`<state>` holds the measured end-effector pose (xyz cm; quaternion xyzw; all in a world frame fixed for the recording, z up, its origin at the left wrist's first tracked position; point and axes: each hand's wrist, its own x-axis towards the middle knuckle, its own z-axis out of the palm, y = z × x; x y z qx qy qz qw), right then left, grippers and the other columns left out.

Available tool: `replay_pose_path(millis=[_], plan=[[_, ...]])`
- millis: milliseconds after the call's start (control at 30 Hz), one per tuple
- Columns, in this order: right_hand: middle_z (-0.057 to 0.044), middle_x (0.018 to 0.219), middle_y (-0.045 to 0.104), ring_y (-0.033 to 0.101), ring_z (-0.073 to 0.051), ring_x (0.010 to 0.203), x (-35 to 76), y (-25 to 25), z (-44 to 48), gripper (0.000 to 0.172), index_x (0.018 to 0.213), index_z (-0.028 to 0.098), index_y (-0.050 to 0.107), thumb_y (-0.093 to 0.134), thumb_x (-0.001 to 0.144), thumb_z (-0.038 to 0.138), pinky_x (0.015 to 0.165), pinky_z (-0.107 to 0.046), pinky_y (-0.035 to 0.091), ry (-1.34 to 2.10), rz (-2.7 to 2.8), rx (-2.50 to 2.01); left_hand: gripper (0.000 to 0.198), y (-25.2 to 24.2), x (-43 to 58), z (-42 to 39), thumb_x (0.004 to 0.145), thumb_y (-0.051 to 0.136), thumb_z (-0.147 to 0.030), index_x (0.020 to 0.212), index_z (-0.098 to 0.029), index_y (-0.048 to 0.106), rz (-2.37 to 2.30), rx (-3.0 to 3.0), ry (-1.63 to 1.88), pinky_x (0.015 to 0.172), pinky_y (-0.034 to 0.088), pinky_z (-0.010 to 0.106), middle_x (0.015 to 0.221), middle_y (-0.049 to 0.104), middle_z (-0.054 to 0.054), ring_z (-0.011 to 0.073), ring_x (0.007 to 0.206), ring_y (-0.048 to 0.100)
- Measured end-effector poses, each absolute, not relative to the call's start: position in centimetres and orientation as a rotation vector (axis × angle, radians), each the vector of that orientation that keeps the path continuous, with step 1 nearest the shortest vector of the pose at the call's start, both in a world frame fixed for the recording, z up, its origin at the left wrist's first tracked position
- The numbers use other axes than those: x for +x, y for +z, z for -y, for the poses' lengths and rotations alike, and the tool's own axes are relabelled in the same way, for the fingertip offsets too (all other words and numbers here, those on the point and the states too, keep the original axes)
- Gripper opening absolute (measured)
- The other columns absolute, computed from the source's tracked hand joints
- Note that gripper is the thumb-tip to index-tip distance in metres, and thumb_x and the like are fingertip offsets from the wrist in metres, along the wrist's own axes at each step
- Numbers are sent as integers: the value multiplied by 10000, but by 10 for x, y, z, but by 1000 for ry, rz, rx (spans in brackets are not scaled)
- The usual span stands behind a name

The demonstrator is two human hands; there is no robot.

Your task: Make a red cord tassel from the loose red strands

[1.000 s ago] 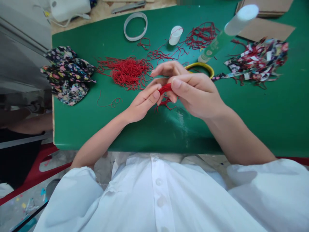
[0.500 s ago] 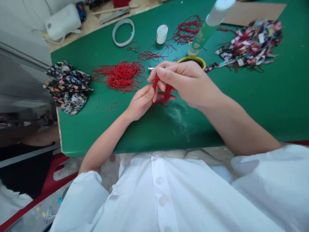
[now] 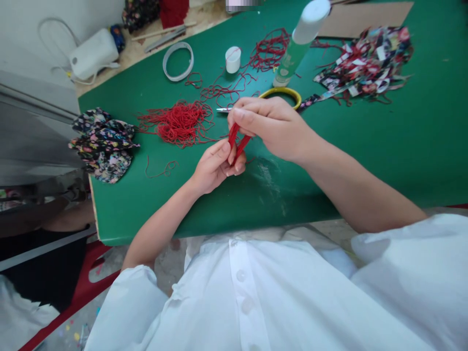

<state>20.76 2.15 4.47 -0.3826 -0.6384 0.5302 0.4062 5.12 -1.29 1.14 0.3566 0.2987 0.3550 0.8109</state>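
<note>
Both hands meet over the green table [image 3: 365, 146]. My right hand [image 3: 272, 126] pinches the upper end of a small bundle of red string [image 3: 236, 139]. My left hand [image 3: 217, 165] is closed around the bundle's lower end, just below. The bundle runs taut between the two hands. A loose heap of red string [image 3: 179, 122] lies to the left of them. Behind my right hand sit a yellow ring [image 3: 288, 92] and the tips of scissors [image 3: 222, 110].
Floral fabric pieces [image 3: 104, 144] lie at the table's left edge, floral scraps [image 3: 365, 58] at the far right. A green glue bottle [image 3: 298, 41], a small white cap [image 3: 233, 59], a white ring [image 3: 178, 61] and more red string [image 3: 268, 48] stand behind. Cardboard [image 3: 361, 17] lies at the back.
My right hand has lifted and pulled the red bundle upright while my left hand slid down to grip its lower end. The view has shifted slightly.
</note>
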Motion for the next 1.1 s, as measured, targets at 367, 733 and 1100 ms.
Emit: replay_pose_path(millis=[367, 733, 1100], plan=[[19, 677, 396, 348, -75, 653, 209, 33, -24, 456, 603, 163, 419, 496, 985, 399, 622, -237, 297, 1303, 1613, -919, 386, 13, 48, 11, 937, 540, -390, 643, -163, 432, -764, 683, 803, 513, 317, 172, 554, 410, -44, 38, 492, 367], [14, 627, 386, 380, -92, 668, 208, 32, -23, 531, 555, 171, 396, 458, 981, 482, 651, -241, 314, 1227, 1707, -937, 390, 16, 46, 11, 944, 526, -369, 631, -159, 428, -744, 755, 838, 488, 280, 158, 534, 387, -47, 37, 481, 320], [39, 516, 417, 409, -64, 496, 189, 10, -10, 576, 575, 178, 446, 545, 860, 669, 473, -204, 301, 1615, 1229, -1045, 430, 26, 33, 6, 950, 523, -337, 588, -154, 377, -860, 588, 762, 465, 249, 157, 509, 236, -77, 19, 431, 269]])
